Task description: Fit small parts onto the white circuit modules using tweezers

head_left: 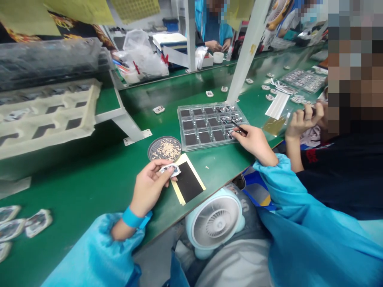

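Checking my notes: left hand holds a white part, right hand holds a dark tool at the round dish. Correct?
Not the round dish: in the head view, the right hand holds the dark tool at the clear tray. The rest stands.

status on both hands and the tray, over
Left hand: holding white-rimmed part. Right hand: holding black tweezers over small metallic parts in clear compartment tray. No obstruction visible at tweezers.

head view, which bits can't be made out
All in the head view:
white part in left hand: partly covered by thumb
dark tool in right hand: tip too small among small parts in tray
pale bits in round dish: too small to identify
lower-left white piece: cut off by left edge
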{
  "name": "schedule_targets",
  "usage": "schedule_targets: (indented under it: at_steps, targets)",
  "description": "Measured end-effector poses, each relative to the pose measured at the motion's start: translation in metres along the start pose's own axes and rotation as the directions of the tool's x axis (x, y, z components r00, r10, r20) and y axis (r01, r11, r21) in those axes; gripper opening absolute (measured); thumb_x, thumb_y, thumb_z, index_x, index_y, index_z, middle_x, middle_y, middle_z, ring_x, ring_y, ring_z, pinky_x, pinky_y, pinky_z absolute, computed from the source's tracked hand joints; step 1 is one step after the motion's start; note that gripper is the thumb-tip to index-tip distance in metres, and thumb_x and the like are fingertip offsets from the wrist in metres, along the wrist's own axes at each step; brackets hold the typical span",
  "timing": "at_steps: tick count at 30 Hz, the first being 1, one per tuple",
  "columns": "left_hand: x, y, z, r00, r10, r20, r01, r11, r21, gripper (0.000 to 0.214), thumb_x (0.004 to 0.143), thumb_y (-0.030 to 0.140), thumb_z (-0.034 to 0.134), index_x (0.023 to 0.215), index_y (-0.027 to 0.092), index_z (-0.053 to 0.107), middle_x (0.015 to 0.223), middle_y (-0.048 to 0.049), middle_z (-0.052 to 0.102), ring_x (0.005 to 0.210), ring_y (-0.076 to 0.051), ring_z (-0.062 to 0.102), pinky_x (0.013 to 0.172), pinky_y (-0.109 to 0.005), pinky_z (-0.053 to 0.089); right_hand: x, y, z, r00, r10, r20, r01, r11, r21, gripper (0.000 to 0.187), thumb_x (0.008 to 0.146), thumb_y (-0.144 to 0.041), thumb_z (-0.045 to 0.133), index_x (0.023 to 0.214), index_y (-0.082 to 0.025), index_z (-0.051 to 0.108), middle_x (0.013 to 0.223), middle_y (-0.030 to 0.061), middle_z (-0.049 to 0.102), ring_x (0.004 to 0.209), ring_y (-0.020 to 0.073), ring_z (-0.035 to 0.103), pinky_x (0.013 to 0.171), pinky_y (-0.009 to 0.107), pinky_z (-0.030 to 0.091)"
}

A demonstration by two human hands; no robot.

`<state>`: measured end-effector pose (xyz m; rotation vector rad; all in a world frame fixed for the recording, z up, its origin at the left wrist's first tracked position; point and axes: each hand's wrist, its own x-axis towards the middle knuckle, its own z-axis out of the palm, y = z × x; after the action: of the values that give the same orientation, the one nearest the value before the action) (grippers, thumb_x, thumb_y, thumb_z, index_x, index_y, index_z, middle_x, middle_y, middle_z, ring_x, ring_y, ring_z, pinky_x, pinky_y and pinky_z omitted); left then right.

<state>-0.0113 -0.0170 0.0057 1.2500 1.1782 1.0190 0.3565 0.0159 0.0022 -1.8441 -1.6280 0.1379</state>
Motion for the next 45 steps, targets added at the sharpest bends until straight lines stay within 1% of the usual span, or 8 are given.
schedule_targets:
  at_steps: [9, 15, 20, 24, 29, 34, 39, 45]
  targets:
    - [0.005, 0.000, -0.006, 0.998, 0.043, -0.054, -0.043, 0.999, 0.009, 0.041, 0.083, 0.041, 0.081, 0.111, 0.014, 0.067, 0.068, -0.0042, 0.072, 0.048, -0.010, 0.053, 0.044, -0.019, 0.038, 0.015, 0.009, -0.004, 0.990, -0.076, 0.115, 0.084, 0.994, -0.066, 0.020, 0.090, -0.038, 0.068, 0.095, -0.020, 0.075, 0.089, 0.0062, 0.075, 0.076, 0.0212, 0.063, 0.068, 0.032, 0.040]
    - [0.011, 0.001, -0.013, 0.979, 0.152, -0.139, -0.122, 0.972, 0.201, 0.039, 0.078, 0.043, 0.084, 0.107, 0.018, 0.076, 0.094, -0.0066, 0.076, 0.062, -0.014, 0.068, 0.060, -0.024, 0.055, 0.008, 0.009, -0.003, 0.995, -0.099, 0.005, 0.097, 0.982, 0.161, 0.021, 0.084, -0.037, 0.075, 0.094, -0.019, 0.072, 0.092, 0.0035, 0.075, 0.078, 0.0183, 0.062, 0.074, 0.030, 0.044]
    - [0.014, 0.010, -0.020, 0.955, 0.217, -0.200, -0.158, 0.948, 0.275, 0.037, 0.078, 0.044, 0.084, 0.105, 0.019, 0.077, 0.088, -0.0044, 0.076, 0.060, -0.014, 0.067, 0.061, -0.025, 0.055, -0.001, 0.010, 0.005, 0.995, 0.016, -0.102, 0.024, 0.923, 0.385, 0.029, 0.083, -0.040, 0.076, 0.102, -0.018, 0.075, 0.098, 0.0058, 0.076, 0.081, 0.0196, 0.066, 0.078, 0.034, 0.050]
    - [0.020, 0.024, -0.015, 0.972, 0.160, -0.173, -0.119, 0.967, 0.226, 0.038, 0.077, 0.046, 0.085, 0.100, 0.017, 0.078, 0.076, -0.0037, 0.073, 0.052, -0.013, 0.062, 0.052, -0.024, 0.051, 0.003, -0.005, 0.006, 0.995, 0.072, -0.069, -0.016, 0.802, 0.597, 0.037, 0.083, -0.045, 0.077, 0.109, -0.019, 0.078, 0.105, 0.0078, 0.079, 0.091, 0.0229, 0.071, 0.084, 0.037, 0.055]
    - [0.035, 0.035, 0.005, 1.000, -0.016, -0.007, 0.017, 0.999, 0.035, 0.041, 0.070, 0.047, 0.090, 0.091, 0.015, 0.075, 0.069, -0.0041, 0.070, 0.046, -0.010, 0.056, 0.042, -0.020, 0.043, 0.010, -0.055, 0.010, 0.992, -0.082, 0.092, -0.008, 0.700, 0.714, 0.029, 0.082, -0.045, 0.080, 0.099, -0.021, 0.080, 0.098, 0.0046, 0.080, 0.089, 0.0216, 0.072, 0.085, 0.036, 0.056]
    - [0.039, 0.029, 0.024, 0.970, -0.089, 0.227, 0.093, 0.996, -0.005, 0.042, 0.072, 0.049, 0.088, 0.092, 0.014, 0.074, 0.065, -0.0021, 0.065, 0.047, -0.009, 0.053, 0.041, -0.018, 0.042, 0.017, -0.114, 0.026, 0.883, -0.415, 0.217, 0.121, 0.650, 0.750, 0.022, 0.091, -0.039, 0.071, 0.102, -0.022, 0.081, 0.099, 0.0041, 0.079, 0.090, 0.0196, 0.072, 0.084, 0.034, 0.056]
    - [0.031, 0.017, 0.026, 0.993, -0.047, 0.106, 0.053, 0.997, -0.056, 0.045, 0.083, 0.060, 0.074, 0.087, 0.015, 0.073, 0.057, 0.0004, 0.057, 0.043, -0.009, 0.048, 0.039, -0.020, 0.036, 0.028, -0.153, 0.059, 0.688, -0.696, 0.207, 0.306, 0.537, 0.786, 0.020, 0.094, -0.037, 0.069, 0.104, -0.024, 0.080, 0.098, 0.0034, 0.076, 0.090, 0.0188, 0.071, 0.084, 0.033, 0.055]
    - [0.028, 0.009, 0.021, 0.996, 0.011, -0.090, -0.019, 0.996, -0.087, 0.046, 0.085, 0.061, 0.072, 0.076, 0.016, 0.067, 0.057, 0.0002, 0.057, 0.044, -0.009, 0.048, 0.038, -0.021, 0.035, 0.019, -0.163, 0.087, 0.842, -0.490, 0.224, 0.133, 0.592, 0.795, 0.029, 0.102, -0.042, 0.056, 0.105, -0.024, 0.077, 0.101, 0.0042, 0.076, 0.096, 0.0199, 0.070, 0.088, 0.035, 0.053]
